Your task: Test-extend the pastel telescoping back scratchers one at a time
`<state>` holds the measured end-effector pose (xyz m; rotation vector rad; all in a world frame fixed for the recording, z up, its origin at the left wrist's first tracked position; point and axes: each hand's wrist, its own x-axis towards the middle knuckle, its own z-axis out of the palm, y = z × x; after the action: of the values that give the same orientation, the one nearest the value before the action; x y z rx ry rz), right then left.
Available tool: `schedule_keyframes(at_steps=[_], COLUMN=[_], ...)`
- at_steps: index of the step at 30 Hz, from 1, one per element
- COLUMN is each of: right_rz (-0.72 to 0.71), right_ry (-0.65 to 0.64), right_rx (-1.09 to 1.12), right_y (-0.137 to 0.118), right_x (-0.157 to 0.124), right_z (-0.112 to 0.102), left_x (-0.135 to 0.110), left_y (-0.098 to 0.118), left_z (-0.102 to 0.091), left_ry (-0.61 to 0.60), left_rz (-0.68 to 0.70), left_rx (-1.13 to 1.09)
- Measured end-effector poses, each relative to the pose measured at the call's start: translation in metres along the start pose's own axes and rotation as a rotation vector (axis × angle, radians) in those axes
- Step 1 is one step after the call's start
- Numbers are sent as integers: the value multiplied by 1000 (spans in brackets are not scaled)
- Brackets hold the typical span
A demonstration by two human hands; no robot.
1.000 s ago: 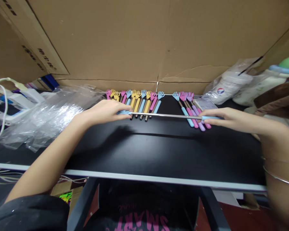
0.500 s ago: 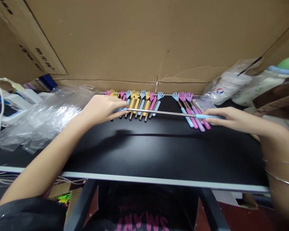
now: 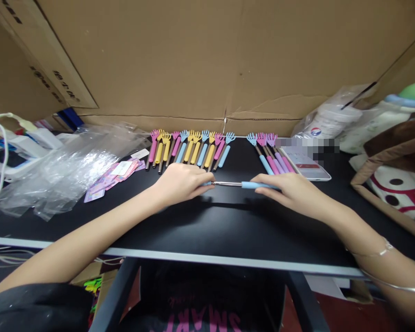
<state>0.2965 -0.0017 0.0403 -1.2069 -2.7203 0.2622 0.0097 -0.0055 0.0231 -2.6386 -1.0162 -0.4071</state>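
Between my hands a blue back scratcher (image 3: 227, 184) with a short stretch of metal rod showing is held level above the black tabletop. My left hand (image 3: 185, 184) is closed on its head end, which the fingers mostly hide. The blue grip at the other end is pinched by my right hand (image 3: 287, 191). Behind my left hand lies a row of pink, yellow and blue back scratchers (image 3: 192, 147), heads toward the cardboard. A smaller group of back scratchers (image 3: 270, 154) in blue, pink and purple lies behind my right hand, which partly covers their handles.
Clear plastic bags (image 3: 65, 161) and printed cards (image 3: 115, 177) lie on the left beside white chargers (image 3: 27, 150). A phone (image 3: 306, 161), a bagged cup (image 3: 335, 120) and a brown-strapped bag (image 3: 397, 184) are on the right. A cardboard wall (image 3: 193, 60) closes the back.
My hands have moved toward each other and nearer to me, and the metal rod between them has become much shorter. Cards, phone and more of the left row are now uncovered.
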Motion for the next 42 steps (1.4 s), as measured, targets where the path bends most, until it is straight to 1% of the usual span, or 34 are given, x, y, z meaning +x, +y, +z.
schedule_keyframes(at_steps=[2,5,8,10,13,15,18,22,24,26,28,30,32,33,35,37,39,42], right_rz=[-9,-18,6,34,73,95,100,119,116,75,16,5,-19,-24,-16,-1,6,37], right_ry=[11,4,-38,-79,-25,10,27,91,108,99,89,93,94,91,80,56,11,-110], right_rx=[-1,21,79,133,130,107,67,-20,-32,-9,4,-50,-79,-87,-89,-69,-11,131], right_y=[5,21,44,59,72,76,78,82,77,63,41,20,7,5,10,22,37,57], right_x=[0,-2,-6,-11,-16,-19,-20,-19,-15,-9,-2,4,7,7,6,4,-1,-8], right_z=[-2,-10,-24,-35,-46,-48,-44,-36,-28,-17,-3,7,12,11,7,-2,-11,-26], left_x=[0,-1,-7,-12,-18,-20,-20,-18,-16,-12,-7,-2,1,2,4,3,1,-7], left_y=[-2,-15,-41,-62,-85,-90,-88,-81,-74,-61,-45,-28,-16,-13,-11,-17,-28,-54], left_z=[-3,-10,-20,-27,-37,-41,-37,-18,-9,-3,0,2,2,1,-3,-7,-13,-21], left_ry=[-15,-99,-211,-256,-296,-293,-201,-21,35,55,41,26,10,-1,-53,-134,-232,-348], left_rz=[-18,-71,-162,-214,-275,-294,-300,-276,-236,-175,-100,-57,-48,-52,-71,-113,-164,-211], left_rx=[-14,-44,-107,-178,-267,-297,-243,-128,-115,-134,-166,-153,-152,-156,-168,-173,-187,-256])
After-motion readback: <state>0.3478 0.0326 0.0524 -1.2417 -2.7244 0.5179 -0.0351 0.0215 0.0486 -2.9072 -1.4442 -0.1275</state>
